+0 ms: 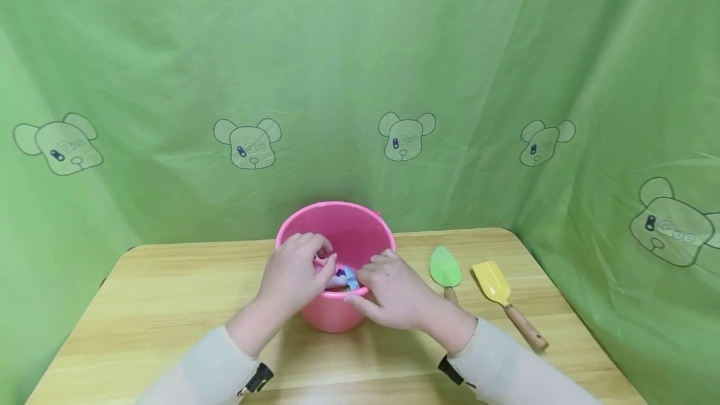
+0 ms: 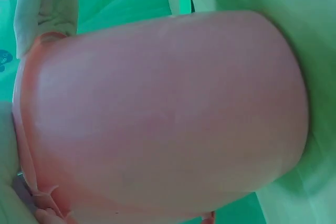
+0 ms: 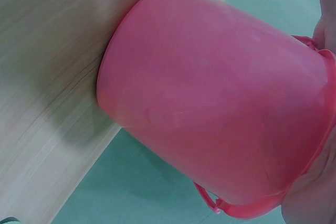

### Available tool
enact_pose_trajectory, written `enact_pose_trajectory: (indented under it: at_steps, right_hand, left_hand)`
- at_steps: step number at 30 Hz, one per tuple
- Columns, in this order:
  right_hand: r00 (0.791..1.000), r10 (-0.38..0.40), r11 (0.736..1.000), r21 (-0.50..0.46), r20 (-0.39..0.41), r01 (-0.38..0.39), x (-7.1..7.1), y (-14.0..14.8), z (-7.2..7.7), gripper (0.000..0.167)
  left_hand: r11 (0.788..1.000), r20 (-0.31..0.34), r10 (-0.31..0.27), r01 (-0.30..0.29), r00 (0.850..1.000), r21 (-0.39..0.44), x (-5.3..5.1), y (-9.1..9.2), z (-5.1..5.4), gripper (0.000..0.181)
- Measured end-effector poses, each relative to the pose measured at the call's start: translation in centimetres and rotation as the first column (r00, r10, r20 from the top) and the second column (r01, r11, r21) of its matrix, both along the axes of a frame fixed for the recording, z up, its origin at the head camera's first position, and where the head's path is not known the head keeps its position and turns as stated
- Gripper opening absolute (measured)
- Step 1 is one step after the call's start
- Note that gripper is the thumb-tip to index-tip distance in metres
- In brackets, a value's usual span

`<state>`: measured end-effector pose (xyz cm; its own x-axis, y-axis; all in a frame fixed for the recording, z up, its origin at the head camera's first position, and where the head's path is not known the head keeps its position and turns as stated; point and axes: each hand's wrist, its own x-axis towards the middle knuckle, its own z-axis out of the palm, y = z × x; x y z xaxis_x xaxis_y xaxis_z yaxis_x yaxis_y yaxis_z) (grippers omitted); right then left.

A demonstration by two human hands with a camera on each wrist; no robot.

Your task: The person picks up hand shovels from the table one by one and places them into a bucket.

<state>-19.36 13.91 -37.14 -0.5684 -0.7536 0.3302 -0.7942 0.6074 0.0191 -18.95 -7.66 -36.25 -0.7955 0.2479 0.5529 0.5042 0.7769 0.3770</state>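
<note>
A pink bucket (image 1: 332,317) stands on the wooden table, both hands at its rim. At its left side my left hand (image 1: 295,270) reaches over the edge, thumb and forefinger pinching a small pale-pink piece (image 1: 319,261) whose kind is hard to make out. My right hand (image 1: 396,289) grips the right front rim, its thumb outside and its fingers curled inside, also seen as a hand (image 2: 47,9) in the left wrist view. Light-blue, white and purple things (image 1: 345,278) lie in the bucket, mostly hidden. The bucket (image 3: 210,93) fills much of the right wrist view.
Right of the bucket lie a green leaf-shaped trowel (image 1: 445,266) and a yellow shovel (image 1: 493,282) with a wooden handle. A handle (image 3: 206,196) hangs at the bucket's side. Green cloth (image 1: 337,49) with printed bear heads rises behind the table (image 1: 169,305).
</note>
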Motion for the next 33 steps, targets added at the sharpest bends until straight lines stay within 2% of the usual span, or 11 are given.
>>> enact_pose_trajectory:
  at_steps: [6,11,15,21,27,33]
  right_hand:
    - [1.000,-0.008,1.000,-0.002,0.006,0.008,0.0,0.0,0.0,0.038]
    - [1.000,-0.014,1.000,0.002,0.009,0.014,0.0,0.0,-0.1,0.035]
    - [1.000,-0.007,1.000,0.006,0.003,0.007,-0.1,0.0,-0.1,0.037]
    - [1.000,-0.006,1.000,0.002,-0.002,0.006,-0.1,0.0,-0.1,0.039]
    - [1.000,0.000,1.000,-0.011,0.000,0.000,0.0,0.0,-0.1,0.039]
    - [1.000,0.004,1.000,-0.015,-0.006,-0.004,0.0,0.1,-0.2,0.039]
  left_hand:
    - [0.998,-0.091,-0.037,0.041,0.995,0.043,0.8,-0.3,-0.9,0.012]
    - [0.994,-0.210,-0.080,0.093,0.975,0.054,1.1,-0.5,-2.0,0.013]
    - [0.991,-0.272,-0.108,0.125,0.956,0.046,1.4,-0.8,-2.9,0.015]
    - [0.985,-0.305,-0.144,0.167,0.941,0.049,1.6,-1.1,-3.9,0.020]
    - [0.982,-0.342,-0.167,0.187,0.925,0.028,1.8,-1.3,-4.3,0.029]
    - [0.978,-0.372,-0.197,0.210,0.907,-0.005,1.8,-1.6,-4.8,0.029]
